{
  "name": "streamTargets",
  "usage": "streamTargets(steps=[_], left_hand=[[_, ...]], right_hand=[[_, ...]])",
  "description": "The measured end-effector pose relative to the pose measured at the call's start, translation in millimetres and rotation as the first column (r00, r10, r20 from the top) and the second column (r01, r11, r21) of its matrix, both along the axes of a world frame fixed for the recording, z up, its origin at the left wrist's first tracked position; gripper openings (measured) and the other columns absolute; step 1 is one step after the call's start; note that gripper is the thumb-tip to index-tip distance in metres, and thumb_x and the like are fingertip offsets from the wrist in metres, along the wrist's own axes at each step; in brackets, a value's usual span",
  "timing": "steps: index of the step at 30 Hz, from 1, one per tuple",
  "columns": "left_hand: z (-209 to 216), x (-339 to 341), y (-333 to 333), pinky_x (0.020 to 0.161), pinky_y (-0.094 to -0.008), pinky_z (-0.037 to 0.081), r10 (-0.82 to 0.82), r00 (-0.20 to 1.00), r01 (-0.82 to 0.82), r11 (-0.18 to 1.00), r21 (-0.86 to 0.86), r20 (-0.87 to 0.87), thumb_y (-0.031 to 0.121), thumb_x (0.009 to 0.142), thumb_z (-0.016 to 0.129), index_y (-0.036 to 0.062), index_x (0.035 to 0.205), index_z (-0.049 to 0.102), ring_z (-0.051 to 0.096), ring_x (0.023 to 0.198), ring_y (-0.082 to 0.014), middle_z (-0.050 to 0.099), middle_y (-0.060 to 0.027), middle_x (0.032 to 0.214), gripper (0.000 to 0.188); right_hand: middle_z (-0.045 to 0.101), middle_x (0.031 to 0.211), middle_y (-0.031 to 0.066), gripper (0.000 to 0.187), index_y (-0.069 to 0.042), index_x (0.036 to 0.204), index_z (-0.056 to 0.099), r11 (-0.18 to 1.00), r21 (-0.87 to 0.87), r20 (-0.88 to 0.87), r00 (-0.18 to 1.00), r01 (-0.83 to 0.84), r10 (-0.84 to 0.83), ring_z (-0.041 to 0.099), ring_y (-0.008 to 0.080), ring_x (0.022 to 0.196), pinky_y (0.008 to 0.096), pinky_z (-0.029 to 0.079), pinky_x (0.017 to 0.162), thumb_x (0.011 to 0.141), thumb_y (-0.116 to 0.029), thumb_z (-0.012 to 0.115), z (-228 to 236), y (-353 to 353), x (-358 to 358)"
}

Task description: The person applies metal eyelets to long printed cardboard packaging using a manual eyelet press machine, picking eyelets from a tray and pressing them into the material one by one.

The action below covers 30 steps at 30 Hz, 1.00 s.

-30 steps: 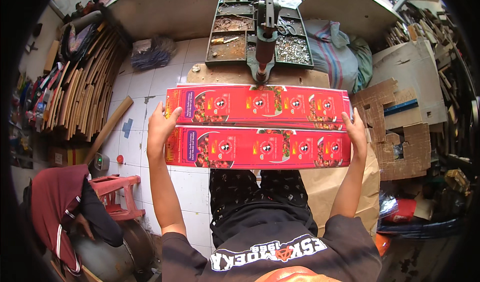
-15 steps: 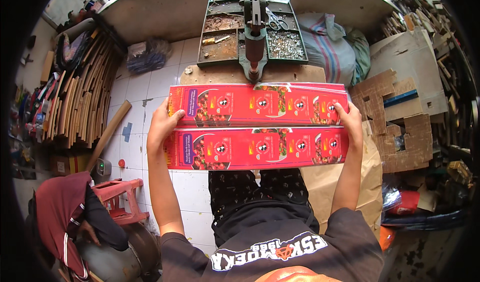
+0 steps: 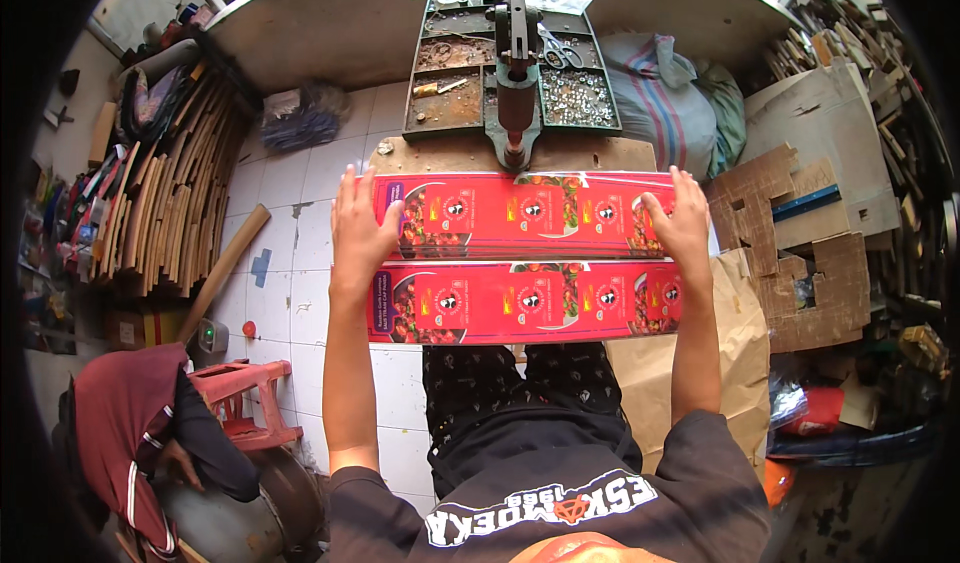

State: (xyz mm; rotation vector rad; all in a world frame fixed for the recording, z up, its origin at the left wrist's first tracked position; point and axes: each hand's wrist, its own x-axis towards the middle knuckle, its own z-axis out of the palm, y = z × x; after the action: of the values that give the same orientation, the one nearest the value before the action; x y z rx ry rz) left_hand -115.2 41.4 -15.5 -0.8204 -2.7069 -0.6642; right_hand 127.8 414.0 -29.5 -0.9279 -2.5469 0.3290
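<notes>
Two stacks of red printed cardboard sheets lie side by side before me: the far stack (image 3: 500, 218) and the near stack (image 3: 530, 303), both with pictures of food in bowls. At the far stack's left end, my left hand (image 3: 362, 228) is open, fingers stretched forward and thumb spread over the print. My right hand (image 3: 685, 221) rests likewise at its right end, open, fingers extended over the edge and thumb on the top sheet. Just beyond the far stack's middle stands a dark-green hand press (image 3: 516, 103) with a rusty brown shaft.
A wooden board (image 3: 440, 153) lies under the press. Behind it is a compartment tray (image 3: 450, 103) with small metal parts and scissors (image 3: 560, 51). Brown paper (image 3: 735, 343) lies at right. Another person (image 3: 130, 413) bends beside a red stool (image 3: 245, 393) at left.
My left hand has moved inward and forward from gripping the end and now lies flat over it. My right hand's fingers have straightened. The view has shifted slightly.
</notes>
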Motion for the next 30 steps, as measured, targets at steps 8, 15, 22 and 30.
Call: streamTargets(steps=[8, 15, 22, 30], left_hand=[[-35.0, 1.8, 41.3, 0.11, -0.0522, 0.035, -0.222, 0.973, 0.226, 0.971, 0.079, -0.062, 0.021, 0.091, 0.062, 0.0027, 0.116, 0.062, 0.054, 0.121, -0.0356, 0.059, -0.019, 0.127, 0.032], [-32.0, 1.2, 47.9, 0.111, -0.0524, 0.034, -0.236, 0.97, 0.241, 0.961, 0.135, -0.051, 0.017, 0.092, 0.06, 0.005, 0.117, 0.062, 0.055, 0.122, -0.0346, 0.06, -0.0161, 0.127, 0.028], [-38.8, -0.1, 43.0, 0.112, -0.052, 0.032, -0.21, 0.976, 0.217, 0.968, 0.128, -0.065, 0.017, 0.092, 0.058, 0.0049, 0.12, 0.062, 0.054, 0.123, -0.033, 0.06, -0.0154, 0.128, 0.031], [-36.8, 1.9, 45.9, 0.111, -0.0505, 0.033, -0.212, 0.974, 0.222, 0.965, 0.139, -0.085, 0.017, 0.091, 0.059, 0.0055, 0.119, 0.062, 0.054, 0.121, -0.0315, 0.061, -0.0133, 0.122, 0.03]], right_hand=[[0.054, 0.134, 0.016, 0.047, -0.006, 0.129, 0.059, 0.9, 0.148, -0.012, 0.909, -0.41, 0.416, 0.049, 0.0341, 0.127, 0.0537, 0.031, 0.111, 0.091, -0.033, 0.062, -23.4, -51.3, -60.7], [0.053, 0.133, 0.0161, 0.045, -0.005, 0.126, 0.06, 0.921, 0.09, -0.051, 0.922, -0.379, 0.385, 0.046, 0.0336, 0.127, 0.0531, 0.028, 0.112, 0.09, -0.031, 0.062, -14.0, -51.9, -53.8], [0.053, 0.133, 0.0168, 0.045, -0.004, 0.126, 0.06, 0.912, 0.085, -0.037, 0.914, -0.401, 0.405, 0.046, 0.0338, 0.127, 0.0522, 0.028, 0.112, 0.091, -0.032, 0.061, -13.2, -55.0, -57.8], [0.053, 0.134, 0.0175, 0.045, -0.003, 0.126, 0.06, 0.912, 0.086, -0.043, 0.913, -0.402, 0.407, 0.046, 0.0339, 0.127, 0.0515, 0.028, 0.112, 0.09, -0.03, 0.061, -13.3, -53.3, -55.5]])
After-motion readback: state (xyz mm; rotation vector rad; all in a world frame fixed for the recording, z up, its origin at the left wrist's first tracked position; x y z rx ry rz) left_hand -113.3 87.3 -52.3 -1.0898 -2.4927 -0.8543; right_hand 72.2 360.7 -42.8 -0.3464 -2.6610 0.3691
